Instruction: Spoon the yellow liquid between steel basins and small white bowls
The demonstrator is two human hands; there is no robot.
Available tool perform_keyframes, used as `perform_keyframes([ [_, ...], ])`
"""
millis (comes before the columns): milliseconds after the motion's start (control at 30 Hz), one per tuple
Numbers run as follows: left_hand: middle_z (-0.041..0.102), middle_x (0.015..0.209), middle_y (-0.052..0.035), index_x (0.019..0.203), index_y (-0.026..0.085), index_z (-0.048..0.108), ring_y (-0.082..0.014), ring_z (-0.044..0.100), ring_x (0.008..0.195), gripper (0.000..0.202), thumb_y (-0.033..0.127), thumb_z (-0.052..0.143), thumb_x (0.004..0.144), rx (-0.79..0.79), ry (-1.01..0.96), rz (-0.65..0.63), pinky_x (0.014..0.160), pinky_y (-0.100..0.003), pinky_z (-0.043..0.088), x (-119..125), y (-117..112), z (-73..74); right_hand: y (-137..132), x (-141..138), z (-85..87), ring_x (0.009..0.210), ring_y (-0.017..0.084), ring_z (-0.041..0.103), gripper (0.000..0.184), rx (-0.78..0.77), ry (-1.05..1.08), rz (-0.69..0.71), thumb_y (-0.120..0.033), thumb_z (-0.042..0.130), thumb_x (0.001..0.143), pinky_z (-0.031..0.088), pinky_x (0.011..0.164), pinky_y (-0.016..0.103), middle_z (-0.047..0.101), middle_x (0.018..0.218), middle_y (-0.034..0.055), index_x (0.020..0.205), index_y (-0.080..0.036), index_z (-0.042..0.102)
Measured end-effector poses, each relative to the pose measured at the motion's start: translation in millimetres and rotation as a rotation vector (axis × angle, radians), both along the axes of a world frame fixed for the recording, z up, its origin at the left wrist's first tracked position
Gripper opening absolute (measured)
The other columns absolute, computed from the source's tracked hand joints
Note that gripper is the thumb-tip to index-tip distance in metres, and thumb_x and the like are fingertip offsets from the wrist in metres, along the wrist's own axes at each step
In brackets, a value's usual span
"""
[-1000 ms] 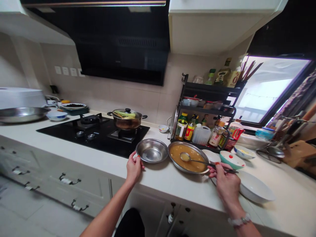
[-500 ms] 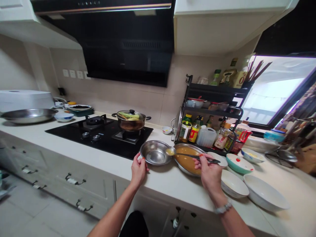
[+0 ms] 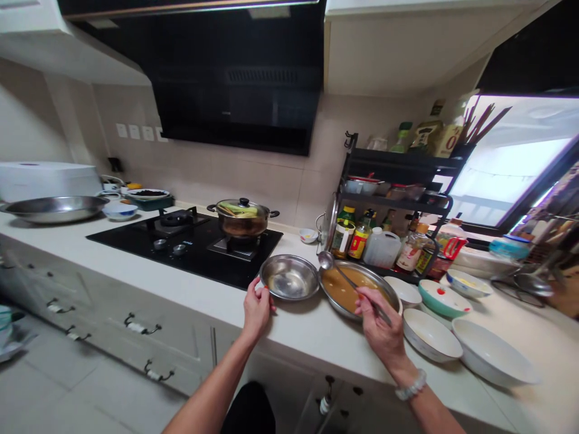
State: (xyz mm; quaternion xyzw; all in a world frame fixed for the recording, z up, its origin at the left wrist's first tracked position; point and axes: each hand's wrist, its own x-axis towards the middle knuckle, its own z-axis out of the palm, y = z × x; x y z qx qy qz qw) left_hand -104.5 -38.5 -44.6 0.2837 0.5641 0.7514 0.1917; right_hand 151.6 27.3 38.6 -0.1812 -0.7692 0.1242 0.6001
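My left hand [image 3: 257, 310] grips the near-left rim of a shallow metal bowl [image 3: 292, 278], thumb and fingers closed on its edge. The bowl stands on the counter and shows only a thin shine at its bottom. My right hand [image 3: 382, 328] is closed around the handle of a ladle [image 3: 326, 260], whose head is tilted above the left rim of a second metal bowl [image 3: 332, 298]. Brown liquid fills this second bowl, which touches or nearly touches the first. What the ladle head holds, if anything, I cannot make out.
A lidded pot [image 3: 243, 220] sits on the black gas hob [image 3: 190, 265]. Several white bowls [image 3: 432, 334] and a green-rimmed one [image 3: 446, 298] stand right of the liquid. Behind is a black rack [image 3: 389, 157] with bottles. A wide metal pan [image 3: 58, 208] lies far left.
The ladle head has swung from over the gap beside the left bowl up and right, toward the liquid bowl. Its handle is tilted more steeply. My left hand stays on the rim.
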Motion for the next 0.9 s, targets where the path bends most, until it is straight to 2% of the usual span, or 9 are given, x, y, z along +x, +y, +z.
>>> perform_keyframes([
  [133,0.054,0.053,0.0074,0.127,0.011,0.041,-0.0116,0.054,0.039,0.053,0.037,0.051,0.083,-0.005,0.002,0.0,0.041,-0.022,0.045,-0.2,-0.4,0.0,8.2,22.7,-1.2,0.05,0.012,0.061,0.017,-0.075,-0.007,-0.193,-0.027,0.051,0.09,0.054,0.051,0.024,0.065,0.074,0.0027,0.099,-0.018,0.062],
  [300,0.054,0.052,0.0078,0.127,0.011,0.041,-0.011,0.053,0.038,0.054,0.037,0.052,0.081,-0.004,0.001,0.002,0.042,-0.022,0.045,1.0,-1.7,3.4,7.6,34.7,-7.2,0.045,0.014,0.061,0.028,-0.265,-0.016,-0.241,-0.041,0.05,0.088,0.052,0.047,0.025,0.064,0.063,0.0025,0.093,-0.017,0.061],
  [467,0.054,0.052,0.0081,0.128,0.011,0.041,-0.0106,0.052,0.038,0.057,0.038,0.053,0.08,-0.008,-0.009,-0.001,0.042,-0.021,0.045,2.1,-2.7,5.7,17.1,42.0,-5.7,0.051,0.021,0.065,0.04,-0.572,0.224,-0.261,-0.055,0.059,0.077,0.052,0.047,0.028,0.059,0.049,0.0008,0.088,-0.017,0.056],
  [567,0.055,0.052,0.0077,0.128,0.011,0.041,-0.0109,0.053,0.039,0.058,0.038,0.053,0.079,-0.015,-0.004,0.002,0.042,-0.021,0.045,2.1,-3.5,6.0,25.0,46.5,-2.0,0.045,0.02,0.061,0.043,-0.686,0.359,-0.27,-0.055,0.066,0.069,0.049,0.042,0.028,0.06,0.05,0.0011,0.085,-0.017,0.056],
  [733,0.055,0.052,0.0073,0.128,0.011,0.04,-0.0112,0.054,0.039,0.056,0.037,0.052,0.08,-0.011,-0.002,-0.011,0.042,-0.021,0.045,2.5,-4.9,7.1,26.3,48.3,6.7,0.044,0.018,0.059,0.04,-0.695,0.428,-0.25,-0.05,0.07,0.066,0.047,0.038,0.027,0.061,0.053,0.0013,0.086,-0.017,0.057],
  [900,0.055,0.052,0.0071,0.128,0.01,0.041,-0.0115,0.054,0.039,0.056,0.036,0.053,0.08,-0.02,0.003,0.006,0.042,-0.021,0.044,1.3,-2.7,4.9,22.5,37.6,18.5,0.043,0.017,0.058,0.039,-0.66,0.438,-0.215,-0.049,0.071,0.067,0.046,0.037,0.026,0.062,0.055,0.0016,0.084,-0.017,0.058],
])
